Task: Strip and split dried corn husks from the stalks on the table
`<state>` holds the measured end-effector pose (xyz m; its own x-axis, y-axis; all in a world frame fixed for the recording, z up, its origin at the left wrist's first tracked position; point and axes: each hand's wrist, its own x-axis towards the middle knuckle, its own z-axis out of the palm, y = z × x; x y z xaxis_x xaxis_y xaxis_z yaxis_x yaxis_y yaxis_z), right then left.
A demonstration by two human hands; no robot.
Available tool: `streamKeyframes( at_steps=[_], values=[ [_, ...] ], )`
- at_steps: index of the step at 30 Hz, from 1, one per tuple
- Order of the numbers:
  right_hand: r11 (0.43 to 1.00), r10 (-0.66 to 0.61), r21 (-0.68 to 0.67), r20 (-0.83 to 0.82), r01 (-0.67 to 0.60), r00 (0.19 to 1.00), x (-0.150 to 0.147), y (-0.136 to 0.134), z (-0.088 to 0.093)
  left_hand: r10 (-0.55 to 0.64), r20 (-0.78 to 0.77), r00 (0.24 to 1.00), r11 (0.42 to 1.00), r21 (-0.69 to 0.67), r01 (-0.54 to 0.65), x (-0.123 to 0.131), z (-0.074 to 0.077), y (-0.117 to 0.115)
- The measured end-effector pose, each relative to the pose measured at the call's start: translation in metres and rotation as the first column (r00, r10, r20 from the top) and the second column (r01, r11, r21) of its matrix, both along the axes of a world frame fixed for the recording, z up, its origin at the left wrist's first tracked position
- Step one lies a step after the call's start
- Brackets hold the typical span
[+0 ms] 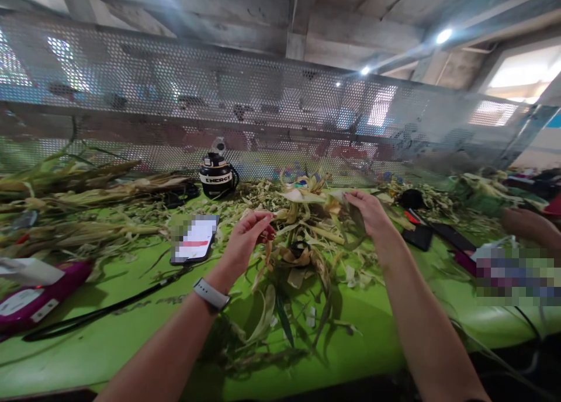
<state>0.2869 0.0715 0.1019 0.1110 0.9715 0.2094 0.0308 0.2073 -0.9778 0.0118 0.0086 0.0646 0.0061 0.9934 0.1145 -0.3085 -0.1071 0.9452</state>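
Person at a green table (100, 338) w/ both hands in a mess of dry corn husks, arms reaching fwd. Left hand (250, 234), the one w/ a grey watch (211, 295) on the wrist, is narrowed to a pinch, thumb on fingertips, right at the edge of a yellowish husk piece (286, 214). Looks like it's got hold of it, but it's a bit blurry from where I'm standing, so can't swear to it. Right hand (368, 212) is pinched too, a bit farther over, thumb + fingers on the end of a pale husk (302, 195) that sits btwn the two hands, above the litter. So the husk stuff is basically front & center, w/ a curled brown husk clump (291, 256) lying just below, nearer the person, dark bit in its middle.

Rest of the table: lit phone (196, 239) left of the left hand, black ENERGY jug (218, 177) behind that, big husk pile (100, 189) far left, purple power strip (52, 300) nearer the front w/ a black strap (105, 311) beside it. Over on the right there's a flat black item (418, 237), & a co-worker's arm (532, 227) at the edge. Perforated metal panel (263, 98) runs along the back.
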Motion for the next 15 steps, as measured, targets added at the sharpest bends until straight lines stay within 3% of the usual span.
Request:
streamKeyframes(
  at_steps=[3, 6, 10, 15],
  values=[
    [0.990, 0.010, -0.135, -0.158, -0.032, 0.987, 0.001, -0.004, 0.006, -0.002, -0.006, 1.000, 1.000, 0.001, 0.002, 0.000, 0.000, -0.001],
    [0.987, 0.020, -0.153, -0.184, -0.048, 0.983, 0.000, -0.007, 0.010, -0.010, -0.031, 0.999, 1.000, 0.022, 0.011, 0.001, 0.000, -0.001],
    [0.985, 0.109, -0.132, -0.055, -0.115, 0.993, -0.013, -0.014, 0.012, -0.011, -0.131, 0.991, 0.996, 0.085, 0.022, 0.003, -0.003, -0.002],
    [0.976, 0.179, -0.138, 0.048, -0.171, 0.983, -0.031, -0.023, 0.013, 0.094, -0.305, 0.948, 0.972, 0.232, -0.022, 0.008, 0.001, 0.001]
  ],
)
